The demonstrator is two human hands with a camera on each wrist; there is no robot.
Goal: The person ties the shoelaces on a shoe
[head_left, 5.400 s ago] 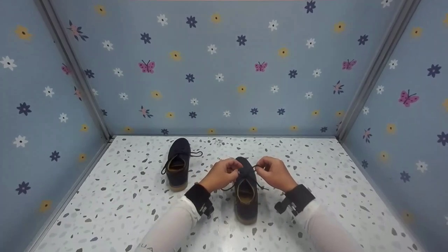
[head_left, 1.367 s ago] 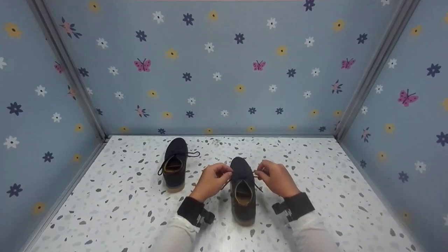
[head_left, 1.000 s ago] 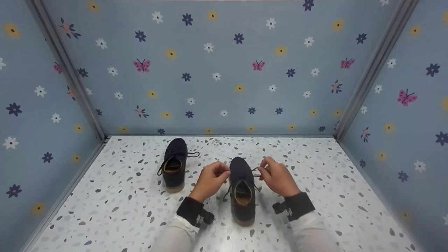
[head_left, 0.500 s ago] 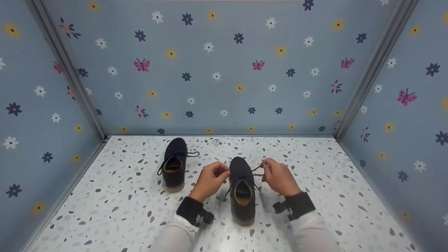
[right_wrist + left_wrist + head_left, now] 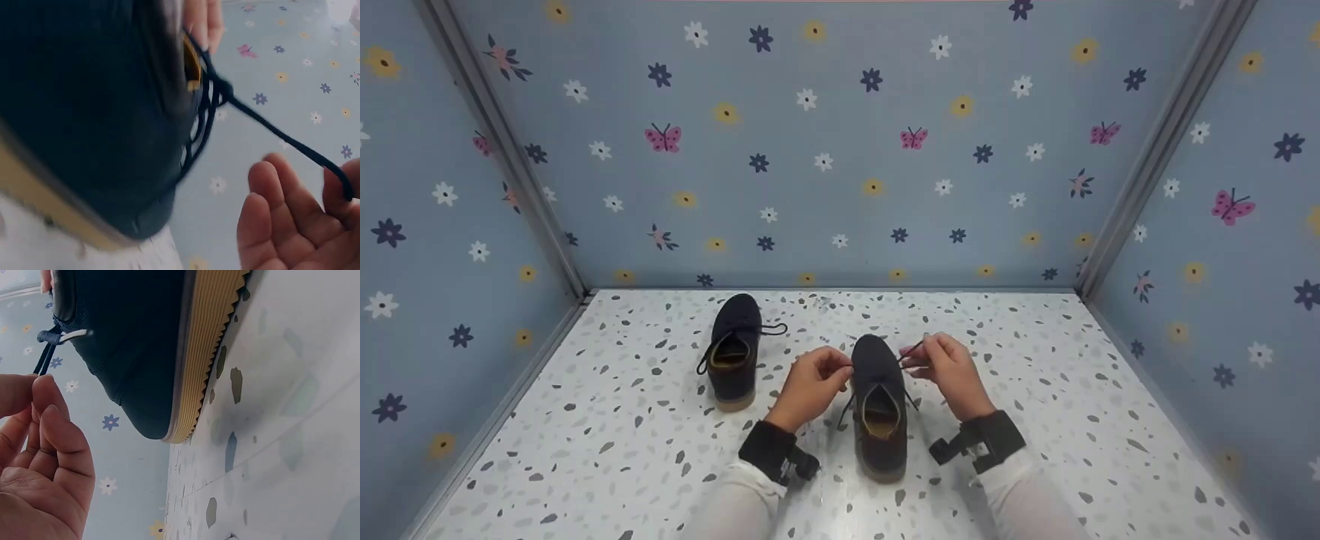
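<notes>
A dark navy lace-up shoe (image 5: 883,450) stands on the floor between the two hands, toe pointing away. At its left side, my left hand (image 5: 808,384) pinches a doubled strand of the shoelace (image 5: 44,357) between thumb and forefinger. To the right, my right hand (image 5: 956,375) holds another stretch of dark lace (image 5: 281,135), drawn taut from the knot over the shoe's opening; its other fingers are spread loosely. Loose lace ends hang down both sides of the shoe. The shoe's ribbed tan sole (image 5: 211,343) shows in the left wrist view.
A matching shoe (image 5: 733,386) stands farther left, with its lace looping out on both sides. The speckled white floor (image 5: 607,405) meets a blue flowered back wall (image 5: 825,202) and side walls in grey metal framing (image 5: 1162,150).
The left hand has drawn leftward off the shoe's top over the last seconds and then stayed still. The right hand has just turned and shifted slightly toward the shoe, still holding lace.
</notes>
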